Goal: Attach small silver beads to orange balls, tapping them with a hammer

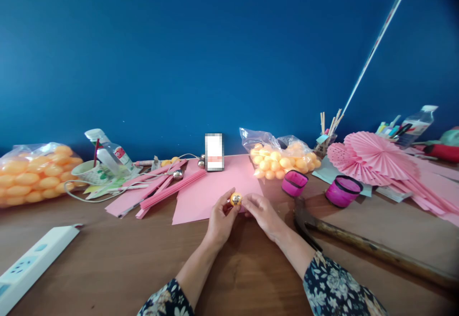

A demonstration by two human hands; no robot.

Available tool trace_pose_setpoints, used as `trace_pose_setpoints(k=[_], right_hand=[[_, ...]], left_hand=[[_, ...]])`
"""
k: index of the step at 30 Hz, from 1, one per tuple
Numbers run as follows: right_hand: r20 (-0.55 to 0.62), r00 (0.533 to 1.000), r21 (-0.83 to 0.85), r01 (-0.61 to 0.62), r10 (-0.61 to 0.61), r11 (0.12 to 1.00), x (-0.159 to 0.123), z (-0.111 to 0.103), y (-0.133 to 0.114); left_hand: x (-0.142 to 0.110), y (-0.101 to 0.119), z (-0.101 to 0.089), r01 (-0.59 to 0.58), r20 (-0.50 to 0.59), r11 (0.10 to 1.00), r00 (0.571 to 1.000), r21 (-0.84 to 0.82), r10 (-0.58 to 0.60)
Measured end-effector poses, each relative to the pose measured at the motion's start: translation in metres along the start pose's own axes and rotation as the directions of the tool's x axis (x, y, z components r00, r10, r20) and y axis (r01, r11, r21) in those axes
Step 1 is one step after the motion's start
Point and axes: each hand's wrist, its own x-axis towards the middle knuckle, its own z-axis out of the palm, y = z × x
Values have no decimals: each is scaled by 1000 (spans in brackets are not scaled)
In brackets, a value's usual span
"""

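Observation:
My left hand [221, 218] pinches a small orange ball [231, 197] between thumb and fingers. A shiny silver bell [236, 200] shows on the side of the ball that faces me. From the right, my right hand [261, 212] has its thumb and forefinger closed at the ball's edge. Both hands are above the near edge of a pink paper sheet [218, 187]. More silver bells [178, 174] lie to the left, by folded pink paper strips [174, 193]. A clear bag of orange balls [283, 158] is behind my right hand.
A wooden-handled hammer [358, 239] lies at right, near two magenta fabric bands [343, 191]. Pink paper fans [380, 158] and a bottle [418, 125] are beyond. At left are another ball bag [39, 175], a white cable [86, 200] and a power strip [36, 263]. A phone [214, 152] stands upright.

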Motion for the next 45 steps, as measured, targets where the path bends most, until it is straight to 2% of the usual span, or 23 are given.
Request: trace_pose_setpoints(k=[29, 45], right_hand=[[44, 999, 16, -32, 31, 999, -2, -1, -3], [-8, 998, 38, -58, 59, 998, 0, -1, 0]], left_hand=[[1, 0, 0, -2, 0, 1000, 1000, 0, 2], [1, -5, -1, -5, 0, 1000, 1000, 22, 5]])
